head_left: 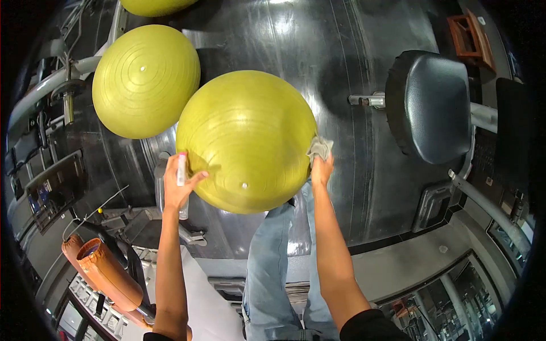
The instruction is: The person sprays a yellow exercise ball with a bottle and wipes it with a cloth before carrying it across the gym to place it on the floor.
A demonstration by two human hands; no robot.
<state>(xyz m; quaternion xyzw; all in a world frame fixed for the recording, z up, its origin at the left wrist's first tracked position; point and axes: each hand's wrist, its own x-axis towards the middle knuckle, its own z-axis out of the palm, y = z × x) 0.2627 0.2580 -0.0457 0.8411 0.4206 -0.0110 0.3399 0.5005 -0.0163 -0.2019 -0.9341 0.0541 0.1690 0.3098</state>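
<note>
A large yellow-green exercise ball is between my two hands, in front of my legs. My left hand is at its lower left side, the thumb reaching towards the ball. In that hand is what looks like a spray bottle, white with a pink tip; its lower part is mostly hidden by the hand. On the ball's right side, my right hand grips a crumpled grey cloth that lies against the surface. A small white plug shows low on the ball.
A second yellow-green ball stands close behind on the left, with part of another at the top edge. A black padded seat is on the right. Orange-brown padded rollers of a machine stand at lower left, on dark rubber flooring.
</note>
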